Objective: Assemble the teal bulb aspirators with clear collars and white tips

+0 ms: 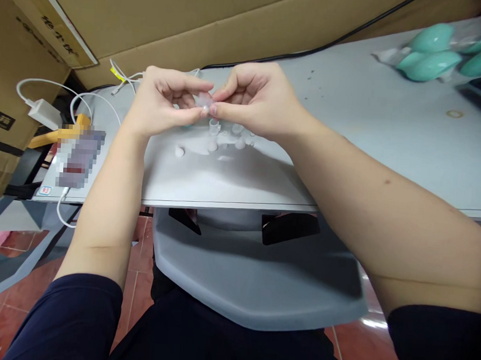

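Both my hands meet above the grey-white table, fingers pinched on a small translucent whitish plastic piece [204,99]. My left hand [164,98] grips it from the left between thumb and fingers. From the right, my right hand [253,97] closes thumb and forefinger on its edge. Just below the fingers stands a small clear plastic cup-like part [214,126]. Several small white and clear bits lie around it, among them a rounded white piece [179,151]. My fingers partly hide the held piece, so its exact kind is unclear.
Turquoise egg-shaped objects [430,58] in clear plastic lie at the back right. A phone-like object [80,158], blurred out, sits at the left with white cables and a white charger [45,114]. Cardboard [172,20] walls the back; a black cable [332,45] runs along it.
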Demonstrator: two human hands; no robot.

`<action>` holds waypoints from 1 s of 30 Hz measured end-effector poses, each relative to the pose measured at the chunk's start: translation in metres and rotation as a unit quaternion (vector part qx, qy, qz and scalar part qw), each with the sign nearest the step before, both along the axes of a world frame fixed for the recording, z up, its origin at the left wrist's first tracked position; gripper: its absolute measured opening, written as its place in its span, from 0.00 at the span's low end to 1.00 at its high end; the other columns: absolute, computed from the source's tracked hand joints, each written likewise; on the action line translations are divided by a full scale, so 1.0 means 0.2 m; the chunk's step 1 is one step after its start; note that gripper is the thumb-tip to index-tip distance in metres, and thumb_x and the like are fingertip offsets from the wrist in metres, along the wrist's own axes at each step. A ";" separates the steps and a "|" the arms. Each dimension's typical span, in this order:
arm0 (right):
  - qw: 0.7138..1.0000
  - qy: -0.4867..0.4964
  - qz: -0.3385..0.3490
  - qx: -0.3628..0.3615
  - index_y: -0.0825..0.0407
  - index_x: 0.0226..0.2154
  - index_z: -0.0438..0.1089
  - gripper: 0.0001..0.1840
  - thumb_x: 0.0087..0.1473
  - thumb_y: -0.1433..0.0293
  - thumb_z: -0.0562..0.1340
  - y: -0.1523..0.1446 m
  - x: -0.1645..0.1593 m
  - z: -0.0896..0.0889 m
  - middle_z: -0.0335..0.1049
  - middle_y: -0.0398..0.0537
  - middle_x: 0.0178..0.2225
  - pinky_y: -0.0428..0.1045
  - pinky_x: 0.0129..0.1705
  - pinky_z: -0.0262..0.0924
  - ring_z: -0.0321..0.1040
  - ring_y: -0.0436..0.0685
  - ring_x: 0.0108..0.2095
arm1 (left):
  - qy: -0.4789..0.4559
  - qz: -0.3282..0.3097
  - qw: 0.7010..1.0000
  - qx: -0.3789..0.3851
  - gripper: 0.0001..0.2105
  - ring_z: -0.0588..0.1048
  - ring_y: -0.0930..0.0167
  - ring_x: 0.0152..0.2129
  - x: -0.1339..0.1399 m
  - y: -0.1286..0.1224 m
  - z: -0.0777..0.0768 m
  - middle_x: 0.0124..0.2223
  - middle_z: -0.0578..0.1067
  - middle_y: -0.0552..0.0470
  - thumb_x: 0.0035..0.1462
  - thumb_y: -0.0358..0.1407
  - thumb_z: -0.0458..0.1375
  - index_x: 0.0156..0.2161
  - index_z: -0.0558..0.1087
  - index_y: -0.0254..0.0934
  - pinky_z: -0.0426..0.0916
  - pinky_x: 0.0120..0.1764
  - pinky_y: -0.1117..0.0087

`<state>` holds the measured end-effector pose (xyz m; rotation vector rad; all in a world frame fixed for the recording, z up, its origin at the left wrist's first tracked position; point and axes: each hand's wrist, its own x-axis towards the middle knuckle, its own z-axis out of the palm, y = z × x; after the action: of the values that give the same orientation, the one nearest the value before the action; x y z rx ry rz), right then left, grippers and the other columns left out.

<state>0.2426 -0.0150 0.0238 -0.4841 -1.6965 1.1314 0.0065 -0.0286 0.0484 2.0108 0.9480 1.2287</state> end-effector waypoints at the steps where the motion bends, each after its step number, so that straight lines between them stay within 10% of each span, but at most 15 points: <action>1: 1.000 0.014 -0.007 0.016 0.43 0.28 0.73 0.30 0.43 0.49 0.90 0.00 0.00 0.00 0.83 0.45 0.34 0.57 0.40 0.75 0.79 0.62 0.36 | 0.001 -0.007 1.000 0.018 0.33 0.79 0.59 0.32 -0.02 0.02 0.00 0.42 0.86 0.47 0.42 0.63 0.85 0.48 0.88 0.46 0.75 0.40 0.47; 6: 0.987 0.152 -0.024 0.040 0.43 0.35 0.71 0.20 0.54 0.69 0.82 0.07 0.00 0.00 0.80 0.42 0.34 0.53 0.33 0.73 0.79 0.57 0.31 | 0.041 0.064 0.991 0.114 0.40 0.74 0.63 0.41 -0.12 0.14 -0.01 0.51 0.84 0.52 0.44 0.68 0.83 0.54 0.84 0.44 0.66 0.46 0.54; 12: 0.984 0.175 -0.025 -0.001 0.44 0.56 0.78 0.27 0.54 0.76 0.75 0.18 0.00 -0.06 0.73 0.35 0.39 0.48 0.35 0.80 0.84 0.53 0.32 | 0.146 0.197 0.969 0.025 0.40 0.74 0.59 0.48 -0.19 0.17 -0.04 0.52 0.85 0.51 0.38 0.57 0.87 0.55 0.86 0.40 0.68 0.55 0.52; 18: 0.984 0.176 0.003 -0.003 0.49 0.45 0.83 0.19 0.54 0.83 0.71 0.14 -0.01 -0.05 0.73 0.38 0.37 0.45 0.34 0.76 0.78 0.49 0.30 | 0.249 0.130 0.954 -0.108 0.28 0.79 0.55 0.42 -0.22 0.11 -0.02 0.49 0.87 0.45 0.46 0.55 0.80 0.49 0.89 0.42 0.74 0.49 0.51; 30: 0.987 0.161 0.019 0.000 0.48 0.38 0.81 0.13 0.50 0.74 0.80 0.09 0.00 -0.01 0.80 0.42 0.35 0.48 0.31 0.67 0.72 0.53 0.31 | 0.085 0.092 0.991 -0.039 0.20 0.77 0.62 0.34 -0.12 0.11 -0.06 0.37 0.83 0.51 0.56 0.60 0.75 0.41 0.86 0.46 0.75 0.43 0.54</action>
<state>0.2418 0.0034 0.0222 -0.2527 -1.4274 1.1681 -0.0177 -0.0066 0.0356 2.0257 1.2696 1.1093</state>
